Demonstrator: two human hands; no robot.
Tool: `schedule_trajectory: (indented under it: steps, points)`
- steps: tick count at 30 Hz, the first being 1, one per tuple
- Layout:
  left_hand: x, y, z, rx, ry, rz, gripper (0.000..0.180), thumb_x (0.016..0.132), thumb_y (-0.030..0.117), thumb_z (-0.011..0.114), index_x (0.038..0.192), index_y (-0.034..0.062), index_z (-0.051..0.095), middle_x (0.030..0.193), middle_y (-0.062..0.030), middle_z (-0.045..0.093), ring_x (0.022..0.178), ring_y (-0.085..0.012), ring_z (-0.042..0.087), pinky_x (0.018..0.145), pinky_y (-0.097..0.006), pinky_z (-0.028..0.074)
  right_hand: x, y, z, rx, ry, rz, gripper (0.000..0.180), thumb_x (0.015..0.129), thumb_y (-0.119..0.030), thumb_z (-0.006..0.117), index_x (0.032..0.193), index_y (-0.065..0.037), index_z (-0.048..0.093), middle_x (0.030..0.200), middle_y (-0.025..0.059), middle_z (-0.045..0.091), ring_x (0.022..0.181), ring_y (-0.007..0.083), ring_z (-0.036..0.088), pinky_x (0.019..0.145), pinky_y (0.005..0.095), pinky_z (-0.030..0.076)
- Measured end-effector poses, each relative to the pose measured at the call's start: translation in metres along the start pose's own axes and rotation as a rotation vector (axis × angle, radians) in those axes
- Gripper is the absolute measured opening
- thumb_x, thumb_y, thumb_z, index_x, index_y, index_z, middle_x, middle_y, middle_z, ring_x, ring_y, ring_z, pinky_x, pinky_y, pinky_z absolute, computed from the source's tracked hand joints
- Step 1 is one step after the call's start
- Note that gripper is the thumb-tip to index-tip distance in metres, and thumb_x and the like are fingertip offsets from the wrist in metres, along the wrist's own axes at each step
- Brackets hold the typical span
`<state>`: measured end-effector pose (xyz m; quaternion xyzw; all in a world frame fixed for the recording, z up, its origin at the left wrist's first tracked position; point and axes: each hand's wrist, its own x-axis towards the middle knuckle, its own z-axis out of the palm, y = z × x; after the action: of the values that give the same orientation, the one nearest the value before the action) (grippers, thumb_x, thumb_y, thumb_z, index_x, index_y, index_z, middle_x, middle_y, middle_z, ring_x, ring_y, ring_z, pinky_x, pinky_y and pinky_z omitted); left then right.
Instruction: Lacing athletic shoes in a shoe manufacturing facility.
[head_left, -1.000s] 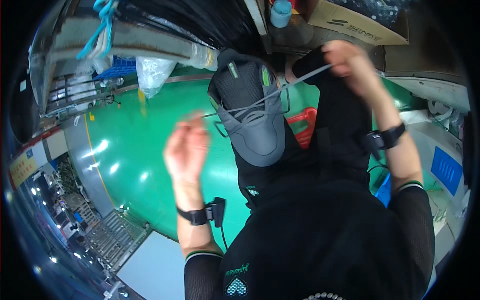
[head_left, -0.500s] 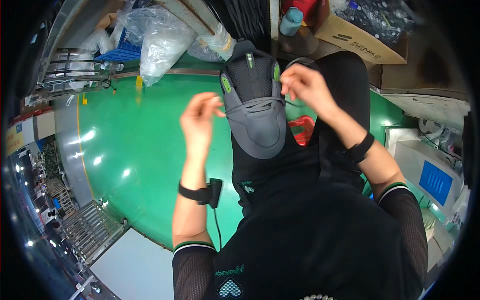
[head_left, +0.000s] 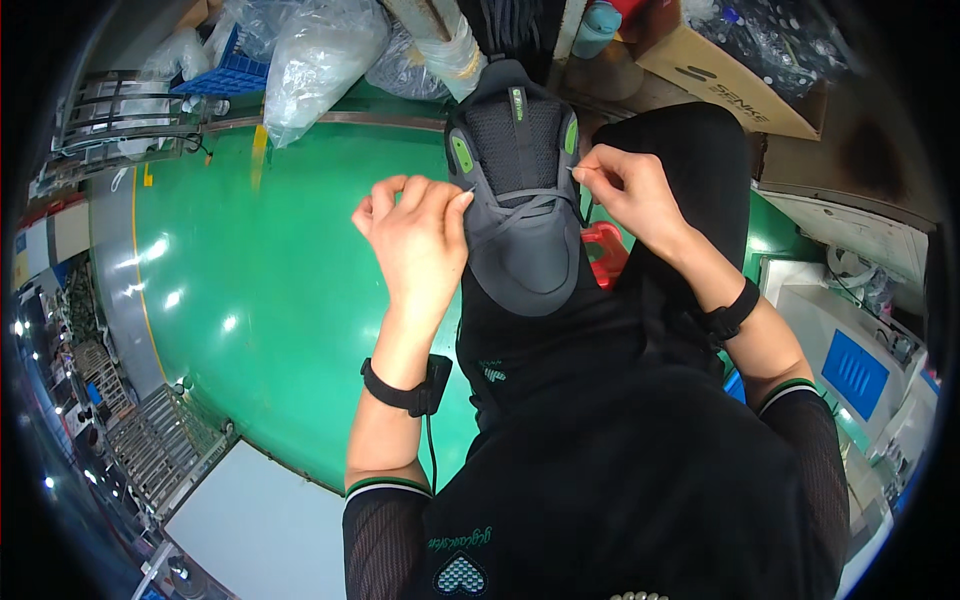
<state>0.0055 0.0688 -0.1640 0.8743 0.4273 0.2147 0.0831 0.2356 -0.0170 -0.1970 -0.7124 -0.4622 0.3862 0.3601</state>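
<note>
Shoe: dark grey mesh sneaker with bright green eyelet tabs point(head_left: 520, 190), upper centre of the frame, toe toward the lower edge, resting on the black-clad lap, tongue and collar toward the top.
Lace: thin grey shoelace point(head_left: 530, 205), crossing over the shoe's front just below the mesh tongue, one end running off to each side toward a hand.
Left hand point(head_left: 415, 235): centre-left of the frame, touching the shoe's left edge, fingers curled, thumb and forefinger pinched together at the left green tab; seemingly closed on the lace end, though the strand itself is too thin to see inside the pinch.
Right hand point(head_left: 630, 195): upper right of centre, just beside the shoe's right edge, fingertips pressed together on the lace end near the right eyelets, remaining fingers folded.
Wrists: black band on each point(head_left: 405, 392), the left one with a small black box and a thin cable hanging down.
Clothing: black top with green-edged mesh cuffs point(head_left: 600, 480), filling the lower middle of the frame.
Floor: glossy green painted surface point(head_left: 250, 300), across the left half, with bright light reflections.
Behind the shoe: clear plastic bags of pale stuff point(head_left: 315, 55) at upper left of centre; brown cardboard box point(head_left: 715, 70) at upper right.
Right edge: pale machine with a blue panel point(head_left: 855, 370).
Under the shoe's right side: small red plastic object point(head_left: 605, 250), partly hidden.
</note>
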Motion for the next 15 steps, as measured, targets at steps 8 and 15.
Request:
schedule_trajectory:
  steps: [8,15]
  points:
    - [0.024,0.012,0.009,0.068,-0.066,0.057,0.011,0.079,0.017,0.071,0.074,0.0093,0.066,0.078,-0.0019,0.061,0.092,-0.0236,0.055,0.082,-0.04,0.034,0.019,-0.029,0.002,-0.9,-0.009,-0.797,0.006,0.069,-0.009,0.061,0.07,-0.004,0.059,0.067,0.0099,0.062,0.067,0.0258,0.066,0.058,0.0348,0.052]
    - [0.005,0.004,0.017,0.049,0.098,0.063,0.013,0.081,0.019,0.07,0.073,0.0111,0.064,0.074,-0.0008,0.06,0.088,-0.0239,0.055,0.079,-0.039,0.034,0.033,-0.008,-0.025,-0.839,-0.202,-0.865,0.008,0.075,-0.01,0.06,0.082,-0.006,0.058,0.074,0.0068,0.06,0.069,0.0256,0.065,0.054,0.0361,0.05]
